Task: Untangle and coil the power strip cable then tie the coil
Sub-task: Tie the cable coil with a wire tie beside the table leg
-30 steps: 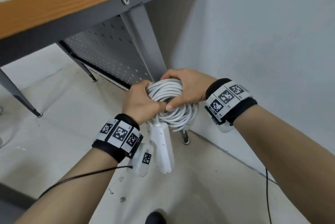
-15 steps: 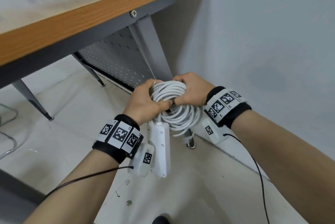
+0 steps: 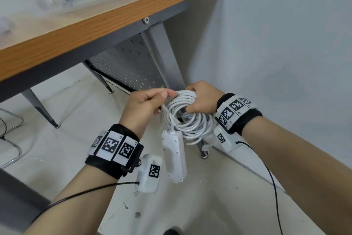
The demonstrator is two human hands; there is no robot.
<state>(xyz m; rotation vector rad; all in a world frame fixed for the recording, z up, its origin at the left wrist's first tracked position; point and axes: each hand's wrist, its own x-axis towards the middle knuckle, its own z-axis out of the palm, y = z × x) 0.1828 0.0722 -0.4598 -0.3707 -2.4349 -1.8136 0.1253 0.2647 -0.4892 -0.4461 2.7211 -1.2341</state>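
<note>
A white cable coil (image 3: 187, 122) of several loops hangs in the air between my hands. My right hand (image 3: 202, 97) grips the coil's upper right side, fingers curled round the bundle. My left hand (image 3: 146, 106) is at the coil's upper left, thumb and fingers pinching a strand of the cable near the top. The white power strip body (image 3: 174, 156) dangles from the coil's left side, hanging straight down beside my left wrist. The plug end is not plainly visible.
A wooden desk top (image 3: 106, 17) with a grey metal frame and leg (image 3: 163, 55) stands just behind the hands. A perforated metal panel (image 3: 129, 69) is under the desk. A white wall (image 3: 276, 44) is close on the right. Pale floor (image 3: 66, 139) lies below.
My left hand has slid off the coil's side and now pinches a single strand at the top. The camera has tilted up, showing more of the desk.
</note>
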